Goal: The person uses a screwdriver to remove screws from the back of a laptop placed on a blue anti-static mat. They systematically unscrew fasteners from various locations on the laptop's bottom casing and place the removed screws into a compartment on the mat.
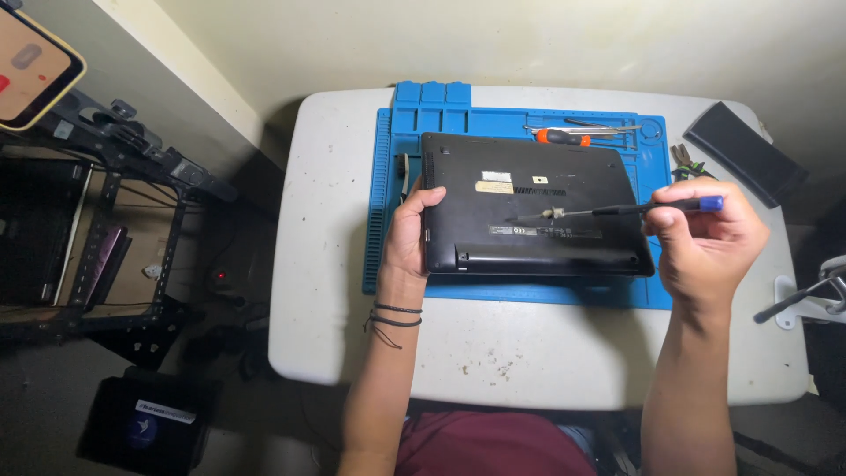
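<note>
Nearest the camera, two bare forearms are seen rising from the lower edge of the frame, the left one ringed by a few dark cord bracelets [394, 316]. At centre, one black laptop [533, 204] is laid bottom-up on a blue repair mat [385, 211], which in turn is spread over a white table [326, 291]; the mat appears to be there to keep the case from sliding and to hold loose parts in its trays. The laptop's left edge is gripped by the left hand [411, 231], fingers wrapped over the rim and thumb on the base, apparently to steady it. One slim screwdriver with a blue cap [617, 210] is pinched in the curled fingers of the right hand [705, 238], right of centre, its tip laid towards the middle of the underside. A second, orange-handled screwdriver [564, 137] is parked with other thin tools along the mat's upper tray. One black pouch [745, 150] is left at upper right, one phone [31, 62] at upper left.
</note>
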